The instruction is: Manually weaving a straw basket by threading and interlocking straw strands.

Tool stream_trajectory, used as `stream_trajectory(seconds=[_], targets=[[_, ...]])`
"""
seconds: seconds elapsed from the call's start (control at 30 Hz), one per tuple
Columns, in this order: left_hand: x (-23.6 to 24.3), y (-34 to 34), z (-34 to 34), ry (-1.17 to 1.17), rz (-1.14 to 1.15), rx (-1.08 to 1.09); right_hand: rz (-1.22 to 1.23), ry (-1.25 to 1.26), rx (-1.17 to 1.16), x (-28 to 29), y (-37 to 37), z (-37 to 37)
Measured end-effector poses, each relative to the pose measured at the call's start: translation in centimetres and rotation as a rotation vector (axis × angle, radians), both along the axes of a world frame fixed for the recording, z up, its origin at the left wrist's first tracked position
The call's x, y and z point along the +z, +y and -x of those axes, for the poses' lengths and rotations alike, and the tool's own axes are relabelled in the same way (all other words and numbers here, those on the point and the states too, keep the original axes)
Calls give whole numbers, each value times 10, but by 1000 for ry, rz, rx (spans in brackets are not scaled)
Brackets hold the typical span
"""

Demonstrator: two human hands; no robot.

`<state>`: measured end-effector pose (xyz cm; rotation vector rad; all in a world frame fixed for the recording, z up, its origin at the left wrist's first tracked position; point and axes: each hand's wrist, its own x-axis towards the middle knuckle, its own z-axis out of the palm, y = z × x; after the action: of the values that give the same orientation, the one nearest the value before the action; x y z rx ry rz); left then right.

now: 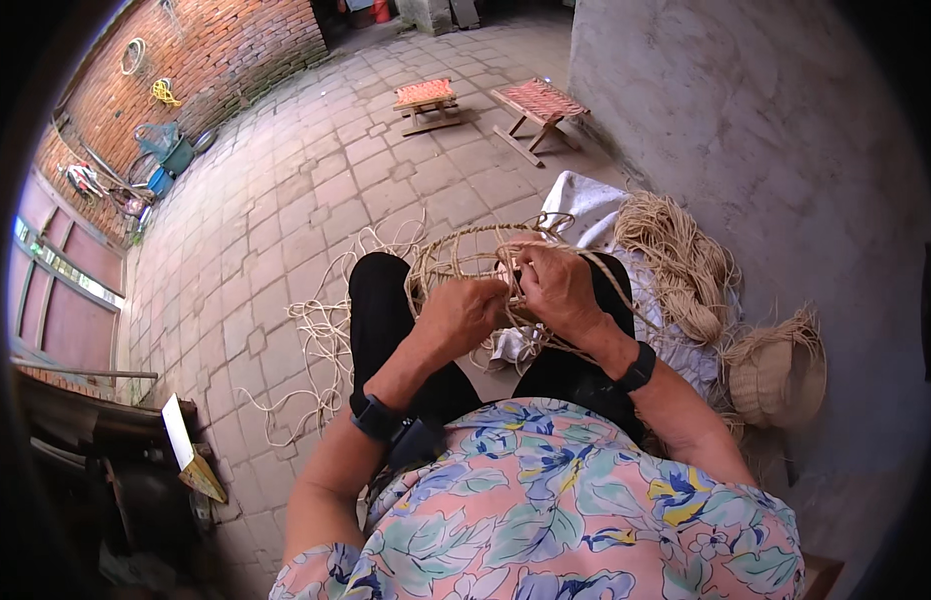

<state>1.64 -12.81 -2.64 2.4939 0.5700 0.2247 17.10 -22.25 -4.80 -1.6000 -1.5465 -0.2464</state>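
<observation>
An open frame of twisted straw cord [455, 236], with a rounded rim and loose strands, rests over my knees. My left hand [463, 312] has its fingers closed on the cord at the near side of the frame. Close beside it, my right hand [560, 288] pinches a strand of the same cord, thumb and forefinger together. The hands nearly meet, and the exact spot they grip is partly hidden by the fingers. Loose pale strands [325, 320] trail from the work onto the paving at the left.
A big bundle of straw cord [675, 260] lies on a white cloth [583, 205] at my right. Beyond it stands a woven straw basket [775, 380] with frayed ends, near the grey wall [765, 130]. Two folding stools [541, 102] stand ahead on the paving.
</observation>
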Motion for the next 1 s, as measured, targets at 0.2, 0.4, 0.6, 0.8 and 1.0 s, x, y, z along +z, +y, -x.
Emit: stream_trajectory(seconds=[0.2, 0.4, 0.6, 0.8, 1.0], targets=[[13, 23, -3, 134, 126, -161, 113, -76, 52, 1, -5, 13], [9, 25, -1, 184, 54, -254, 173, 365, 141, -7, 6, 7], [28, 6, 7, -70, -10, 82, 100, 510, -71, 19, -32, -3], [35, -26, -20, -540, -62, -13, 99, 911, 165, 57, -66, -18], [16, -17, -20, -310, 309, -79, 68, 692, 69, 42, -62, -24]])
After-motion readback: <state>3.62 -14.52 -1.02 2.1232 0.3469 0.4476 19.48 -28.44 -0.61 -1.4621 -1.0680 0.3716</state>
